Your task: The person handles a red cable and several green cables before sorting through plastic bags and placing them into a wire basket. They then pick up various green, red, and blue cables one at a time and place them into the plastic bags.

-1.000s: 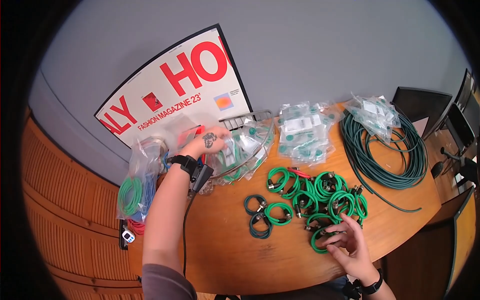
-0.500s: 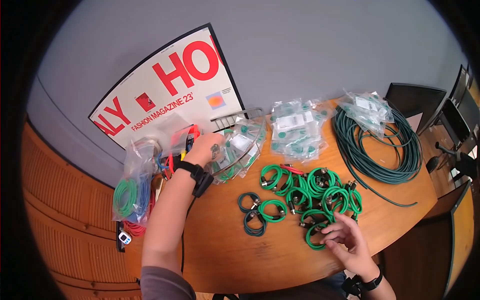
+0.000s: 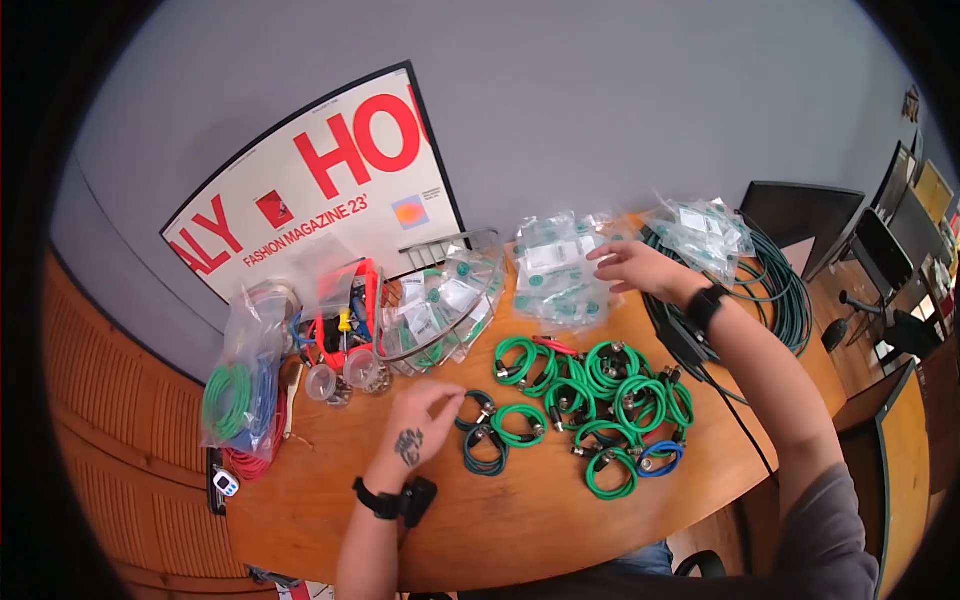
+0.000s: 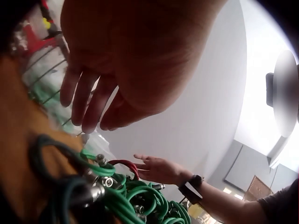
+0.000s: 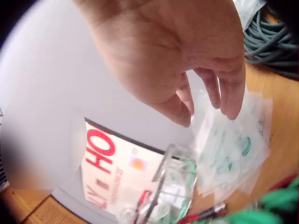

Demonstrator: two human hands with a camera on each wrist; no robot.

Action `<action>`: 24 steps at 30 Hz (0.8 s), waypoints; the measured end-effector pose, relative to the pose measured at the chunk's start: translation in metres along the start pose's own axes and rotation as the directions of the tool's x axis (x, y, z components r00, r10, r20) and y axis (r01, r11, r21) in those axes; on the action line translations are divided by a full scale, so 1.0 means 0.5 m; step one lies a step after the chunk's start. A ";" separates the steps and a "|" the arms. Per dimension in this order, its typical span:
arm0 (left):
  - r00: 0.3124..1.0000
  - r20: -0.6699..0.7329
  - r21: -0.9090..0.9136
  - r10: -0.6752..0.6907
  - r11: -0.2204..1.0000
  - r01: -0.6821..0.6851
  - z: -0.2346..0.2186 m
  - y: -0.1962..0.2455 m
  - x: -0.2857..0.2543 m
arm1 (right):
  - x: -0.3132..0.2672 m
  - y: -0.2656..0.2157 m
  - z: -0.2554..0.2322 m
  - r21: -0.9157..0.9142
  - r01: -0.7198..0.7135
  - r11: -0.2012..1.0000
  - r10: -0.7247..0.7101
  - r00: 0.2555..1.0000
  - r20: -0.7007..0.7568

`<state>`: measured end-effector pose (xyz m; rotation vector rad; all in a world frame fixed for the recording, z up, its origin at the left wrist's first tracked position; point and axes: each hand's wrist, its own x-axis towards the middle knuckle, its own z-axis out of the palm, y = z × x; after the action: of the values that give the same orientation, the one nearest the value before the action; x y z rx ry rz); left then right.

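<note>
My left hand (image 3: 420,425) hovers over the table just left of two dark green cable coils (image 3: 486,452), fingers loosely bent and holding nothing. Over the right edge of a pile of clear plastic bags (image 3: 555,290) reaches my right hand (image 3: 640,270). In the right wrist view its fingertips (image 5: 232,112) overlap the bags, with nothing gripped. Many green coiled cables (image 3: 610,365) with metal connectors lie heaped at mid-table. A blue coil (image 3: 662,460) sits at the heap's near right side, and a red cable (image 3: 556,345) at its back.
A wire basket (image 3: 440,345) of bagged cables stands back left, beside a red bin (image 3: 367,290) with tools and small clear jars (image 3: 362,370). Bagged green and blue cables (image 3: 228,400) lie far left. A large dark cable coil (image 3: 785,300) occupies the right, partly under bags (image 3: 700,230).
My left hand has come out of the basket toward the table's front. My right hand has left the green coils for the bag pile, and the blue coil now shows where it was.
</note>
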<state>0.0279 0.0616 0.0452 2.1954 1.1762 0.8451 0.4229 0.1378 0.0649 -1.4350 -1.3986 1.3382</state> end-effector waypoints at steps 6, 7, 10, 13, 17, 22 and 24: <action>0.978 -0.110 -0.200 -0.177 0.968 0.153 0.035 -0.061 -0.092 | 0.150 -0.005 0.046 -0.257 -0.202 0.945 0.141 0.962 -0.235; 0.966 -0.124 -0.223 -0.229 0.955 0.198 0.034 -0.058 -0.098 | 0.172 0.008 0.052 -0.455 -0.127 0.881 0.001 0.964 -0.267; 0.946 -0.152 -0.264 -0.286 0.934 0.240 0.032 -0.069 -0.107 | 0.200 0.011 0.049 -0.673 -0.093 0.733 -0.170 0.934 -0.314; 0.934 -0.188 -0.310 -0.305 0.920 0.238 0.034 -0.082 -0.111 | 0.167 -0.024 0.030 -0.710 -0.067 0.700 -0.279 0.890 -0.360; 0.941 -0.176 -0.303 -0.289 0.925 0.227 0.026 -0.058 -0.106 | 0.048 -0.049 -0.018 -0.538 0.153 0.829 -0.420 0.805 -0.418; 0.971 -0.105 -0.285 -0.217 0.942 0.179 0.020 -0.005 -0.089 | -0.192 -0.068 -0.002 0.068 0.410 0.909 -0.333 0.816 -0.474; 0.978 -0.070 -0.265 -0.197 0.949 0.173 0.028 0.012 -0.069 | -0.272 -0.025 0.002 0.158 0.306 0.939 -0.202 0.860 -0.468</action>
<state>0.0263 0.0269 0.0300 1.8228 1.2206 0.9718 0.4361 0.0069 0.1022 -1.2484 -1.0483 0.8901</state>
